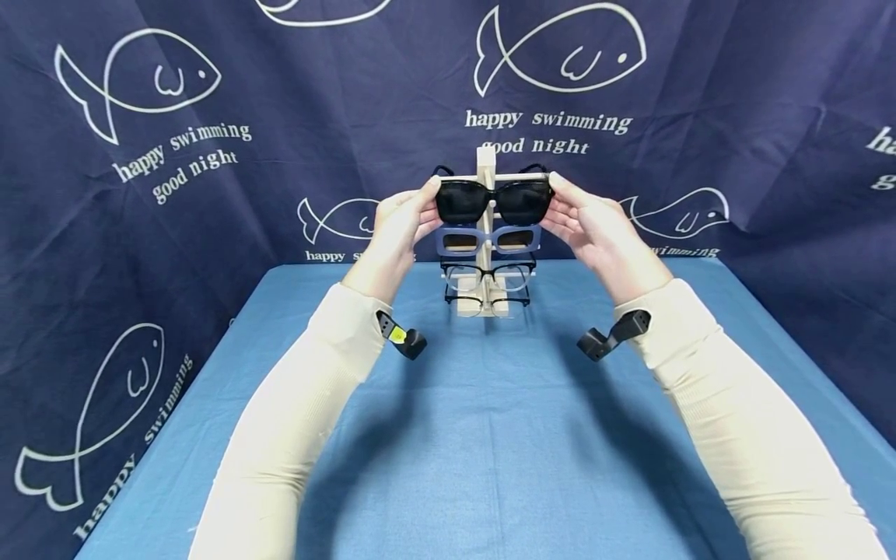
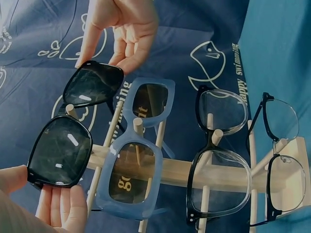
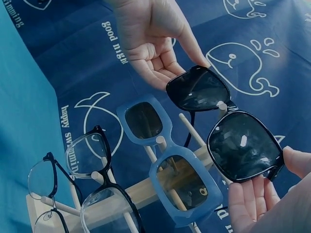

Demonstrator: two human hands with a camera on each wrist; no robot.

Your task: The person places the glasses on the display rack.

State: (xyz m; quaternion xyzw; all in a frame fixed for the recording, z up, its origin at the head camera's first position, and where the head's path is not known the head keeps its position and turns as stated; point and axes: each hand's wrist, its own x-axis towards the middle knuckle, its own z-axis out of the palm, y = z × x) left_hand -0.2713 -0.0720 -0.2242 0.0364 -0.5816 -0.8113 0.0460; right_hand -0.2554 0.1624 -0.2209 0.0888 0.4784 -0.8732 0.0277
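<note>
Black sunglasses (image 1: 462, 202) with dark lenses sit at the top peg of a wooden glasses stand (image 1: 486, 159). My left hand (image 1: 402, 225) pinches their left outer corner between thumb and fingers. At the right outer corner, my right hand (image 1: 595, 233) pinches the frame the same way. In the left wrist view a peg end (image 2: 72, 111) shows at the bridge of the sunglasses. Just below hang blue-framed sunglasses (image 2: 112, 170) with brown lenses, which neither hand touches.
Lower on the stand are black-rimmed clear glasses (image 2: 192, 179) and half-rim glasses (image 2: 272, 189). The stand rises from a blue-covered table (image 1: 483, 435). Behind it hangs a dark blue cloth (image 1: 392, 93) with white fish drawings.
</note>
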